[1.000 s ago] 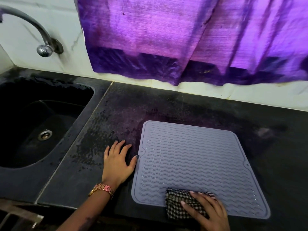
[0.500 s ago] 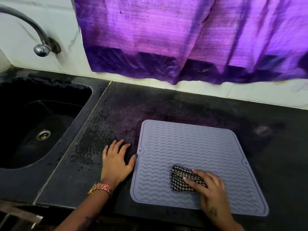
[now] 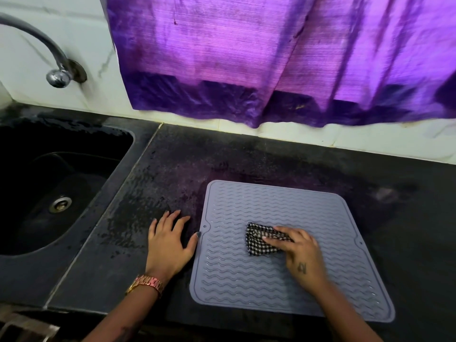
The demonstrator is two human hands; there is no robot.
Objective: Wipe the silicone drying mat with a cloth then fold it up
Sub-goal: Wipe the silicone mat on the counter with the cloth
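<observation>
Right hand (image 3: 299, 253) fingers (image 3: 274, 241) flat, pressing cloth (image 3: 261, 239) onto mat (image 3: 283, 287) centre. Left hand (image 3: 167, 243) splayed flat beside mat, thumb touching its edge.

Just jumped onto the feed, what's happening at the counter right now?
A person is wiping a grey silicone drying mat that lies flat on the dark countertop beside the sink. The right hand presses a checkered cloth onto the middle of the mat. The left hand lies flat on the counter, thumb at the mat's left edge. The mat is not yet folded.
</observation>
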